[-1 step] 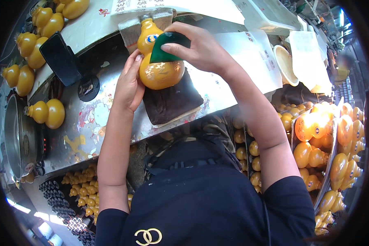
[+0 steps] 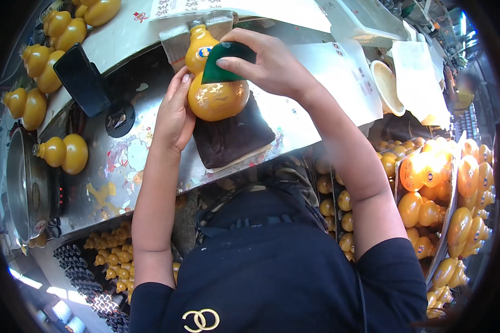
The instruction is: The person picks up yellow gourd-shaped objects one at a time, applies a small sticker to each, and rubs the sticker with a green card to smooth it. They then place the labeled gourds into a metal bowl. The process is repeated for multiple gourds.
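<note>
A yellow gourd-shaped bottle (image 2: 216,102) with gold markings and a small blue-and-white emblem lies on its side in front of me, neck pointing away. My left hand (image 2: 176,108) grips it from the left, fingers against its waist and lower bulb. In my right hand (image 2: 266,64) is a flat, dark green scraper (image 2: 226,62), pinched between thumb and fingers. Its edge rests along the bottle's waist and lower bulb. Under the bottle's upper end is a greyish cloth pad (image 2: 175,44); a dark brown folded cloth (image 2: 233,136) lies beneath the lower bulb.
A phone on a stand (image 2: 82,77) and a round metal pan (image 2: 25,188) are at the left. Another gourd bottle (image 2: 64,154) lies beside the pan. White printed sheets (image 2: 339,83) cover the bench's right side. Crates of yellow bottles (image 2: 422,211) stand at the lower right.
The bottle, the scraper and my right hand have shifted very slightly left. Both hands keep their hold.
</note>
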Demonstrator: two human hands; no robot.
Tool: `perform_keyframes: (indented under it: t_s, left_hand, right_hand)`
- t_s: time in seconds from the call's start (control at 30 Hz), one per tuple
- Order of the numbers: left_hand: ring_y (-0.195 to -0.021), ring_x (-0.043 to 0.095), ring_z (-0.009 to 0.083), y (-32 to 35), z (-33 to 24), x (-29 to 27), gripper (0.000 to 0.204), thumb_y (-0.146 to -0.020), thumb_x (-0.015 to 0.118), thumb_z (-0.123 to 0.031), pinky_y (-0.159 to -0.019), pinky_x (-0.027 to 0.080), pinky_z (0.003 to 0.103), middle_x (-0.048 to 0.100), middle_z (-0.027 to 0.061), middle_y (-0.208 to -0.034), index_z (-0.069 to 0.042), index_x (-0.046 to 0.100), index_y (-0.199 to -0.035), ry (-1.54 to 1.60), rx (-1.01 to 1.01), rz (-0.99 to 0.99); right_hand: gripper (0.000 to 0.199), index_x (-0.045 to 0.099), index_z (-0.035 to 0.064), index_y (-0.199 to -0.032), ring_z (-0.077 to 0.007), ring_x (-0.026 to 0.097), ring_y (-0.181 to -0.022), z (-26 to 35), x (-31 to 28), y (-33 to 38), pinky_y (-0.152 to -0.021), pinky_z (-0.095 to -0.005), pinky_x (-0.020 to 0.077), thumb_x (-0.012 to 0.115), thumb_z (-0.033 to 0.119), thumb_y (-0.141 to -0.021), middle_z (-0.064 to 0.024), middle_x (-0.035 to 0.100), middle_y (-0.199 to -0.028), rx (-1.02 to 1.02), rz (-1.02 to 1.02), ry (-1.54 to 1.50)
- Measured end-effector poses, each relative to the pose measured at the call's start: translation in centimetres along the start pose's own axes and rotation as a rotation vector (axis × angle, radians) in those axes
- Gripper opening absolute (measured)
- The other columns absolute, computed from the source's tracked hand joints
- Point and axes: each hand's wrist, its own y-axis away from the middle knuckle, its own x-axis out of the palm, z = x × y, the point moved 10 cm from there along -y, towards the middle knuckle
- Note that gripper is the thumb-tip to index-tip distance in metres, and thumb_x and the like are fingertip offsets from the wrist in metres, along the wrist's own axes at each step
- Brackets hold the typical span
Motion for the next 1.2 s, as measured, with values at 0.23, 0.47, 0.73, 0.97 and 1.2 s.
perform_keyframes:
  t_s: [0.23, 0.47, 0.73, 0.97, 1.2]
  left_hand:
    - [-0.120, 0.049, 0.0244, 1.0, -2.5, 2.7, 0.082, -0.081, 0.074, -0.036, -0.102, 0.040, 0.034, 0.046, 0.0180, -0.130, 0.003, 0.031, -0.140, -0.584, 0.287, -0.089]
    - [-0.118, 0.051, 0.0215, 0.4, -1.7, 1.8, 0.065, -0.091, 0.062, -0.031, -0.100, 0.042, 0.032, 0.048, 0.0162, -0.130, 0.002, 0.033, -0.139, -0.504, 0.275, -0.123]
    - [-0.120, 0.051, 0.0185, 0.5, -1.3, 1.2, 0.049, -0.102, 0.042, -0.033, -0.102, 0.041, 0.032, 0.050, 0.0133, -0.131, -0.001, 0.036, -0.139, -0.395, 0.245, -0.150]
    - [-0.126, 0.047, 0.0192, 1.1, -1.1, 1.0, 0.054, -0.104, 0.033, -0.040, -0.107, 0.036, 0.032, 0.048, 0.0124, -0.136, 0.001, 0.037, -0.140, -0.359, 0.209, -0.074]
    - [-0.124, 0.048, 0.0174, 1.4, -0.8, 1.2, 0.052, -0.105, 0.031, -0.039, -0.106, 0.035, 0.030, 0.051, 0.0106, -0.134, -0.001, 0.041, -0.140, -0.525, 0.155, -0.110]
  right_hand:
    - [0.032, 0.060, 0.0004, -0.104, -0.0276, 0.065, -0.084, -0.9, -1.6, 0.7, -0.077, -0.0346, 0.0509, 0.069, 0.024, -0.084, -0.0168, 0.065, -0.092, 0.023, -0.257, -0.026]
    - [0.029, 0.056, 0.0011, -0.099, -0.0155, 0.058, -0.079, -2.4, -0.4, 6.7, -0.073, -0.0290, 0.0481, 0.067, 0.025, -0.088, -0.0093, 0.060, -0.086, 0.260, -0.491, -0.537]
    - [0.034, 0.053, -0.0012, -0.103, -0.0175, 0.059, -0.081, -7.0, 0.3, 8.6, -0.073, -0.0314, 0.0491, 0.064, 0.029, -0.091, -0.0125, 0.061, -0.089, 0.399, -0.613, -0.354]
    - [0.037, 0.043, 0.0011, -0.115, -0.0184, 0.056, -0.087, -1.0, 1.0, 9.6, -0.078, -0.0315, 0.0469, 0.062, 0.024, -0.092, -0.0124, 0.057, -0.094, 0.246, -0.605, -0.355]
    - [0.027, 0.054, 0.0035, -0.112, -0.0231, 0.061, -0.085, 0.7, -1.2, 11.0, -0.080, -0.0339, 0.0484, 0.065, 0.012, -0.089, -0.0112, 0.060, -0.095, 0.161, -0.760, -0.082]
